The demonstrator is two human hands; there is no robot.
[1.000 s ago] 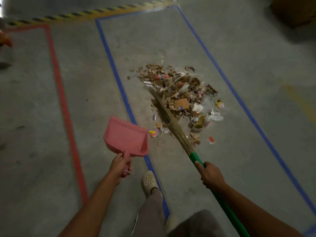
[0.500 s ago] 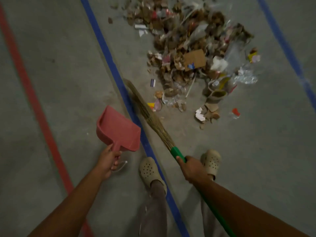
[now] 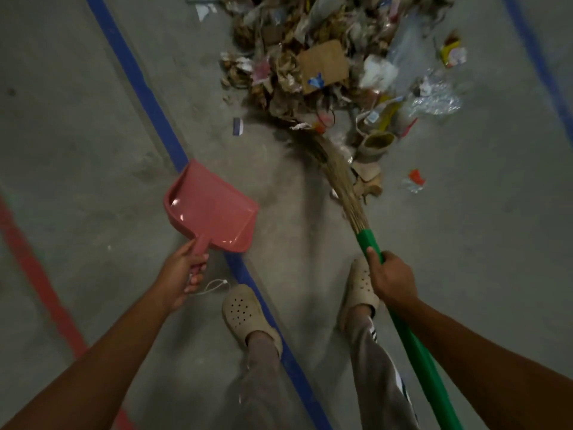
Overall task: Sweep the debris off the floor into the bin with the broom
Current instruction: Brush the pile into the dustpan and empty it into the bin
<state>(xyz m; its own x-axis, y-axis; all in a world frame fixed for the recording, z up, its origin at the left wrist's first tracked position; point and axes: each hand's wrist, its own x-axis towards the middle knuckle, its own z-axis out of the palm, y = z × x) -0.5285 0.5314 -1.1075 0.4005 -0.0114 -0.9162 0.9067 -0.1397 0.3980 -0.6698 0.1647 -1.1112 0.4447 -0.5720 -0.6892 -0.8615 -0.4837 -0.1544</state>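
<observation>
One broom [image 3: 341, 181]: fanned straw bristles, smooth green pole, tips in near edge of debris pile [image 3: 322, 66], which is crumpled brown paper, flat cardboard, clear plastic; right hand [image 3: 392, 280] wrapped round pole just below bristles; left hand [image 3: 179, 277] grips handle of one glossy pink dustpan [image 3: 214, 212] overlapping blue tape line [image 3: 148, 100]; bare grey concrete floor [image 3: 294, 228] between dustpan and broom; two beige holed clogs [image 3: 245, 311]; one red tape line [image 3: 37, 268] left.
</observation>
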